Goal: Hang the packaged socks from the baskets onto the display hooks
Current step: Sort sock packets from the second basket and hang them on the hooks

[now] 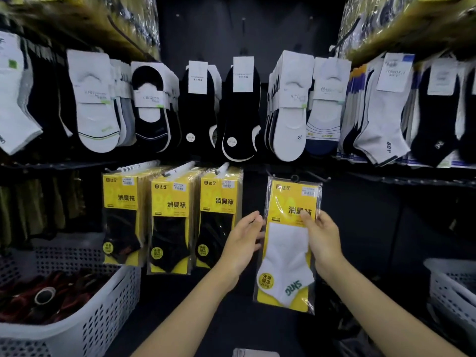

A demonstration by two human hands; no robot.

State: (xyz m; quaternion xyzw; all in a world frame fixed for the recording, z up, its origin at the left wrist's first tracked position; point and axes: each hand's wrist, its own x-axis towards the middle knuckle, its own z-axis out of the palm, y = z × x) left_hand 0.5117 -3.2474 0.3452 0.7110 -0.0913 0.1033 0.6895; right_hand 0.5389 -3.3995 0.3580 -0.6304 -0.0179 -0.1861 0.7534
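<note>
Head view: right hand (323, 238) fingers (307, 218) tight on white-sock packet (284, 256) near hook (296, 178), left hand (240, 243) fingers loose alongside

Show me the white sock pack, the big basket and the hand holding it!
white sock pack (286, 256): head view, the sock.
big basket (110, 311): head view, its side wall.
right hand (323, 238): head view, back of hand.

Above you, a row of carded socks (242, 109), white and black, hangs against the dark back panel (231, 29). At your lower left, a roll (38, 298) lies on red goods (77, 287).
</note>
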